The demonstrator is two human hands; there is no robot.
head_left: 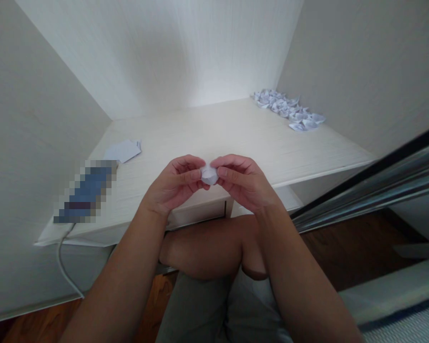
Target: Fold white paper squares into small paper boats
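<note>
My left hand [173, 183] and my right hand [241, 183] meet above the front edge of a pale wooden shelf [236, 138]. Both pinch a small folded piece of white paper [209, 175] between thumbs and fingertips. The fingers of each hand are curled closed round it, so most of the paper is hidden. My bare knees show below the hands.
A heap of several folded white paper pieces [289, 110] lies at the shelf's back right. A flat sheet of paper [123, 150] lies at the left, beside a blurred-out object [86, 190] with a white cable [66, 267]. White walls enclose three sides; a sliding door rail [372, 190] runs at right.
</note>
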